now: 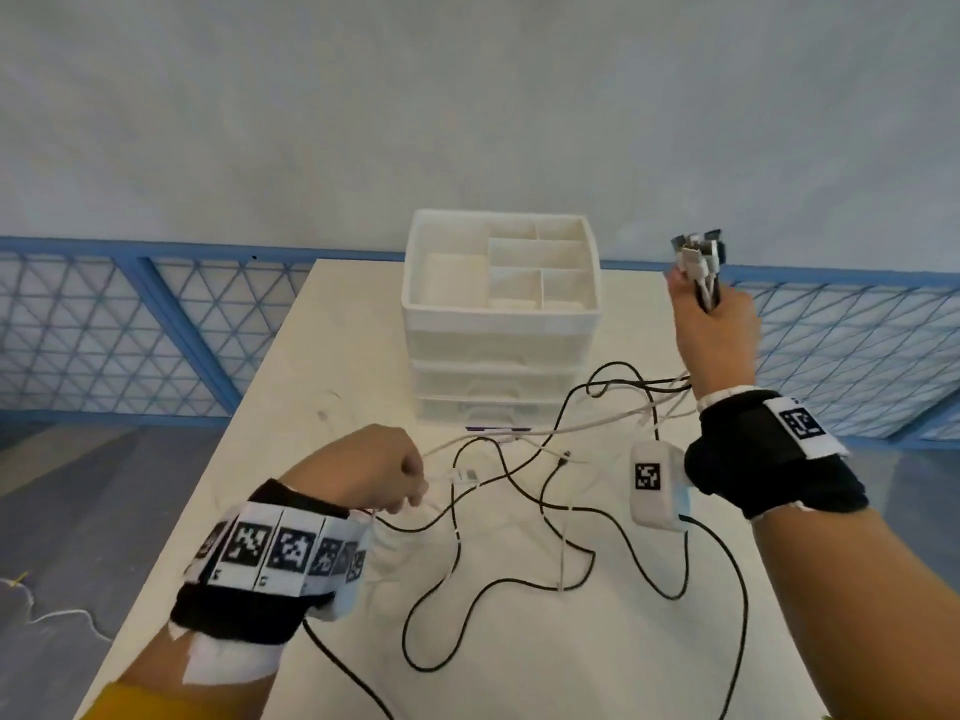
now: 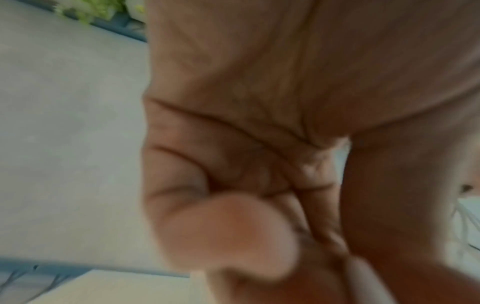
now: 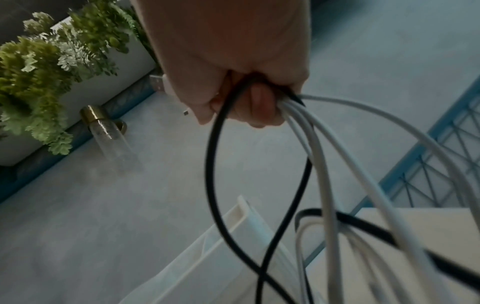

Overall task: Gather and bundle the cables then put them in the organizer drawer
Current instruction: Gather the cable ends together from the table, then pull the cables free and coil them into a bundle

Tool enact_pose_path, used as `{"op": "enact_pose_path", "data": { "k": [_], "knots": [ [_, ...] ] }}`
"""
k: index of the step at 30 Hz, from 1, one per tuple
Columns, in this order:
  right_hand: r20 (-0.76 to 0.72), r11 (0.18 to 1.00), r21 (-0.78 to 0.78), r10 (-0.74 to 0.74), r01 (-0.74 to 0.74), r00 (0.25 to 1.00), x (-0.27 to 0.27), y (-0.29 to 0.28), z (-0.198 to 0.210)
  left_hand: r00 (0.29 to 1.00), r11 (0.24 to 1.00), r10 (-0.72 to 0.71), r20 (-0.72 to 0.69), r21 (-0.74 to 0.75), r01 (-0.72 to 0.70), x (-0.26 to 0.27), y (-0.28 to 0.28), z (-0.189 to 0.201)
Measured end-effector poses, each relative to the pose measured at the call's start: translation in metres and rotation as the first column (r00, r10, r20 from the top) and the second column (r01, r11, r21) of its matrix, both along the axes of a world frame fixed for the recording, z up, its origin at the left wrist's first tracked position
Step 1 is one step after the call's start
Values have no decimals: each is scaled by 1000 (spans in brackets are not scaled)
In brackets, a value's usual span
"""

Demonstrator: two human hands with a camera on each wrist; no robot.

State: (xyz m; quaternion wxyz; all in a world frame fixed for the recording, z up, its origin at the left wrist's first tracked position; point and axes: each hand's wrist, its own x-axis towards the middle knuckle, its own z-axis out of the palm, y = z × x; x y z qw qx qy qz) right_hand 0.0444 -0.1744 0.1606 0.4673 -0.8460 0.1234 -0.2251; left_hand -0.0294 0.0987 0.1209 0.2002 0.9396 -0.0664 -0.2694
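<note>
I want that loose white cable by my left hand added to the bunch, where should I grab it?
Pinch the white cable just behind its plug, coming from above. The plug lies flat on the table beside the left hand, so it won't slip through.

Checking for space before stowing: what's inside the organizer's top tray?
The tray shows white dividers and seemingly bare compartments. The drawers below are closed, contents hidden.

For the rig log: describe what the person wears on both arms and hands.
Both hands are bare. The left hand has a black wrist wrap ringed with white square-code tags, white tape below it, then a yellow sleeve edge. The right hand has a black wrap with one tagged white strap and a white tagged box with a black lead.
</note>
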Motion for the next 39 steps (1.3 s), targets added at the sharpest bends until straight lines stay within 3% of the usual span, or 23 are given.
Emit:
{"op": "enact_pose_path", "data": {
  "k": [2,4,5,7,9,12,15,17,19,21,23,25,26,28,31,33,36,39],
  "knots": [
    [14,999,44,-5,4,1000,0,-1,2,988,937,145,49,-328,-122,1,0,5],
    [-22,989,118,90,-87,996,-4,9,-2,949,737,309,58,-646,-200,2,-10,12],
    [-50,975,158,165,-155,985,-9,17,-5,931,660,358,71,-724,-199,4,-18,15],
    [-102,932,201,325,-300,940,-21,36,-10,901,601,413,134,-783,-159,9,-35,13],
    [-100,878,231,450,-419,887,-35,54,-14,874,596,443,201,-794,-119,14,-51,9],
    [-57,786,373,551,-494,833,-47,73,-18,830,679,411,376,-734,-4,15,-69,6],
    [-25,724,481,574,-494,818,-52,77,-18,714,793,337,614,-594,137,12,-78,8],
    [2,707,518,561,-481,828,-52,76,-15,677,806,282,680,-551,217,9,-82,7],
    [42,682,557,547,-474,836,-52,74,-6,763,714,306,569,-668,211,4,-86,3],
    [60,691,518,559,-504,827,-54,72,6,882,539,327,339,-834,121,1,-90,-1],
    [43,715,438,589,-545,807,-56,74,14,915,488,335,226,-872,37,4,-96,-2],
    [40,674,449,640,-586,767,-59,77,19,922,442,350,167,-897,-6,10,-102,1],
    [56,631,486,668,-604,742,-60,77,23,928,444,333,165,-896,0,13,-104,2],
    [89,562,557,692,-612,716,-59,70,34,948,546,251,197,-837,29,17,-106,-2],
    [134,543,591,664,-597,736,-51,45,53,946,664,241,217,-748,3,24,-93,-24],
    [181,553,599,611,-579,771,-48,29,61,894,728,282,347,-685,37,32,-77,-39],
    [275,554,628,500,-547,821,-49,12,73,714,894,295,635,-448,29,40,-56,-66],
    [317,549,645,440,-531,840,-45,1,81,683,902,348,642,-428,-56,36,-49,-89]
  ]
}}
